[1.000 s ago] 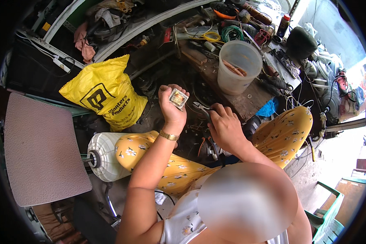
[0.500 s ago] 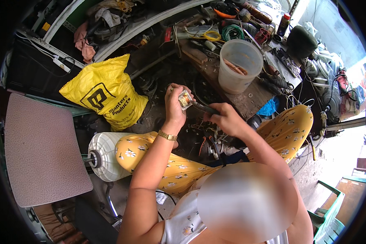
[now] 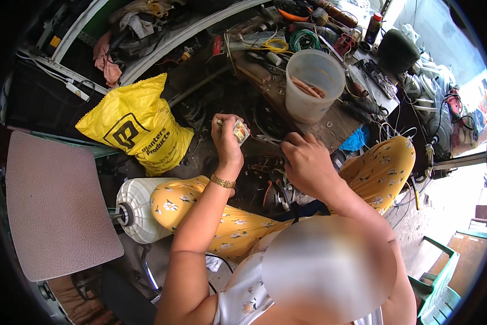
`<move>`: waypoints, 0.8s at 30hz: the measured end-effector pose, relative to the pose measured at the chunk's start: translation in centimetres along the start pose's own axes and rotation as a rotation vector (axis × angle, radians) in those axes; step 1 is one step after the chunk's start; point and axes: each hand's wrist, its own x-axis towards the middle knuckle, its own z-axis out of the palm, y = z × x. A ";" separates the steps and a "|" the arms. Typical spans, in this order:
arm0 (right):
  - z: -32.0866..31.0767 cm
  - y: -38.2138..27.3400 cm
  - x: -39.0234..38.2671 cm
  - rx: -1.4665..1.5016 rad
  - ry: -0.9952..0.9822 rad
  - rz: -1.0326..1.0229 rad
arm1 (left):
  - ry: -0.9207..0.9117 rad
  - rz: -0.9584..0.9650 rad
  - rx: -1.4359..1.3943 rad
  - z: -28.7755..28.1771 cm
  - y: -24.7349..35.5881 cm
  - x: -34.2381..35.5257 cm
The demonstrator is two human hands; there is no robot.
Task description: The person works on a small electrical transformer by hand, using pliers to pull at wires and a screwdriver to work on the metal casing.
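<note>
My left hand point(image 3: 228, 127) is closed around a small boxy part point(image 3: 240, 131) with a pale casing and a gold or copper-coloured inside. My right hand point(image 3: 307, 162) is closed just to the right of it, knuckles up. From its fingers a thin metal-tipped hand tool point(image 3: 266, 138) points at the part; its dark handle is mostly covered by the hand, and its exact kind cannot be made out. Whether the tip touches the part is unclear. Below both hands lie orange-handled cutters or pliers point(image 3: 268, 190) among metal scraps on the floor.
A translucent bucket point(image 3: 314, 100) holding copper-coloured pieces stands on the wooden bench point(image 3: 338, 130), near tools and coiled wires. Left of my hands is a yellow sack point(image 3: 146, 130). A white ribbed drum point(image 3: 143, 208) stands beside my left knee, near a padded chair point(image 3: 59, 200).
My right hand has rolled over, knuckles now uppermost, and the tool's handle has become hidden. My left hand has moved slightly left and turned the part a little.
</note>
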 end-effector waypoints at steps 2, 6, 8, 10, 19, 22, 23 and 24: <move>0.5 -0.5 0.5 -0.016 0.002 -0.009 | -0.044 0.053 0.011 0.3 0.1 -0.3; 1.3 -0.9 1.3 0.005 -0.018 0.002 | -0.074 0.148 -0.034 0.8 0.2 -0.7; 1.5 -1.1 1.4 0.002 -0.021 0.026 | -0.087 0.180 -0.027 0.9 0.3 -0.8; 1.5 -1.3 1.5 -0.020 -0.008 0.031 | -0.115 0.214 0.020 0.5 0.1 -0.7; 1.5 -1.2 2.0 -0.099 -0.014 -0.038 | -0.207 0.274 0.047 0.5 0.4 -1.0; 1.2 -0.7 2.1 -0.169 -0.016 -0.125 | -0.234 0.211 0.057 0.0 0.5 -1.0; 1.3 -0.6 2.2 -0.197 -0.008 -0.156 | -0.240 0.183 0.058 -0.1 0.5 -1.1; 1.3 -0.5 2.3 -0.228 0.004 -0.187 | -0.234 0.152 0.036 -0.2 0.4 -1.1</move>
